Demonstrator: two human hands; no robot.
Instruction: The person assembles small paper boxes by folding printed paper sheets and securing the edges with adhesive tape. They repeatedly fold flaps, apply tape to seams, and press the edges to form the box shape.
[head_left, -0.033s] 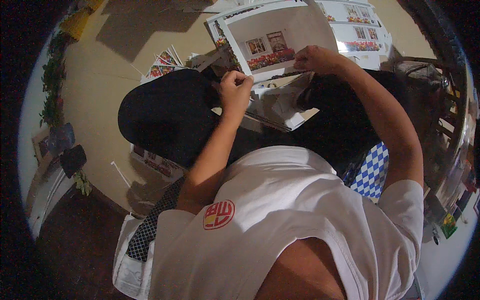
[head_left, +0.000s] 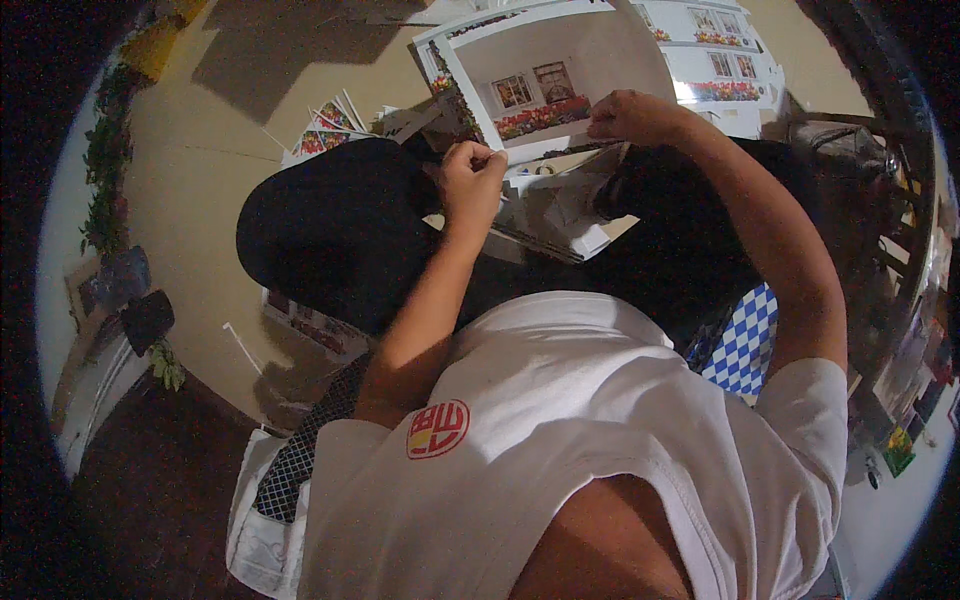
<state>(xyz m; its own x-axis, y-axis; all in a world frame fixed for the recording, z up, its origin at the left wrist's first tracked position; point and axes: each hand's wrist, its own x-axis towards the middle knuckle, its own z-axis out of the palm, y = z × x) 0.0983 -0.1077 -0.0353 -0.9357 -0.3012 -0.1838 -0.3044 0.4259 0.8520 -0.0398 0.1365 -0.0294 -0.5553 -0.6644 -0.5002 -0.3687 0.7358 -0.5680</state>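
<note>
- In place: large white paper sheet printed with windows and red flowers [head_left: 565, 75], beyond the black-trousered knees [head_left: 320, 225].
- Left hand [head_left: 472, 183]: pinching its near-left corner.
- Right hand [head_left: 632, 118]: fingers curled over it (grip unclear).
- Apparently unfinished: its near edge.

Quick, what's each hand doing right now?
Left hand: closed, seemingly pinching a corner of the printed sheet.
Right hand: curled at the printed sheet; can't tell if gripping.

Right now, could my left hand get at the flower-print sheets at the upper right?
Probably not directly: the large picture and your right hand lie between your left hand and the flower-print sheets.
</note>
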